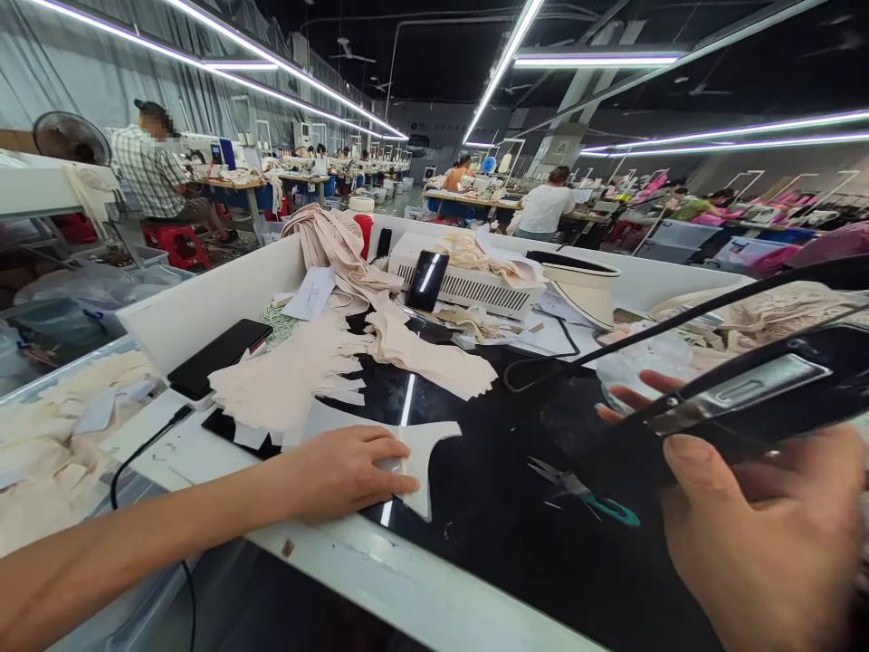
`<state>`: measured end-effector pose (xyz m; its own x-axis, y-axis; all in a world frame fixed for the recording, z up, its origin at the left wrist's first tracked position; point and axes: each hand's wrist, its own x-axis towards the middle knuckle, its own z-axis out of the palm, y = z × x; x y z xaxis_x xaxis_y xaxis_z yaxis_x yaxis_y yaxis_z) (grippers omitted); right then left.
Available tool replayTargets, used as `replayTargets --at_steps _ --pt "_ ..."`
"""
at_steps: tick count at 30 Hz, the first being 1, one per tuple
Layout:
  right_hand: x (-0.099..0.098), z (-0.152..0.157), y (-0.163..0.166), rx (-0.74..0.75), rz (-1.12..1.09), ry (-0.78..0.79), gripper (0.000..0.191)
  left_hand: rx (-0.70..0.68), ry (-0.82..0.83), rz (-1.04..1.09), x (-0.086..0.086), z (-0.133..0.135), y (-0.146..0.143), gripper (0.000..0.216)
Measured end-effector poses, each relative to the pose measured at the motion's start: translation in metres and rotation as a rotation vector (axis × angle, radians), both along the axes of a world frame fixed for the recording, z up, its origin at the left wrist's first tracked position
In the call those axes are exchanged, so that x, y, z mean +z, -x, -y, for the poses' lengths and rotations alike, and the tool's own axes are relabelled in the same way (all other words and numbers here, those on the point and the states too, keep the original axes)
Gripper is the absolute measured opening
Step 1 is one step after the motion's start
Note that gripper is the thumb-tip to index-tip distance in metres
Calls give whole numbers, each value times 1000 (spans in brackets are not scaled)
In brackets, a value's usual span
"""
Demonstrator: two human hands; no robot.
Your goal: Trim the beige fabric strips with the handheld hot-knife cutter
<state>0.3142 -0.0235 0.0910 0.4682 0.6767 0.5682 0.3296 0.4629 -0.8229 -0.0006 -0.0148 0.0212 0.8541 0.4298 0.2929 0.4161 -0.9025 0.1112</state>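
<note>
My left hand (349,471) lies palm down on a white curved cut piece (434,444), thumb and fingertips apart and resting on it. The piece spreads over a glossy black work surface (489,543). At the right, close to the camera, my right hand (760,516) is closed around a black electric iron (767,385) with a silver metal plate and a cord. The iron is raised, and motion blurs its lower part and the hand. Between the hands, small scissors (584,493) with teal handles lie open. Cream fabric pieces (291,371) lie stacked beyond my left hand.
A black phone (214,358) lies at the left edge; another phone (427,281) leans on a vented white box (468,285). A cream visor-shaped item (577,285) stands behind. The black cord (652,321) crosses the right side. White low walls enclose the table; co-workers sit farther off.
</note>
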Motion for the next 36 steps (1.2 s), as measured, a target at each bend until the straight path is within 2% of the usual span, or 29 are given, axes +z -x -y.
replayTargets --at_steps 2,4,9,13,20,23,30,36 --pt "5 -4 14 48 -96 -12 47 -8 16 -15 1 1 1 26" --pt "7 -6 26 60 -95 -50 44 -24 22 -24 2 2 1 25" --pt "4 -3 44 27 -41 -80 51 -68 -24 65 1 5 -7 16" --pt "-1 10 60 144 -117 -77 47 -135 -41 56 -1 6 -20 7" --pt "-7 31 84 371 -281 -113 58 -140 -116 58 -11 7 -35 26" --pt "-11 35 91 410 -297 -135 56 -94 -48 81 -14 9 -37 26" --pt "-18 29 105 432 -325 -173 53 44 284 250 -17 12 -38 12" --pt "-22 25 109 440 -325 -136 52 29 305 278 -21 10 -41 11"
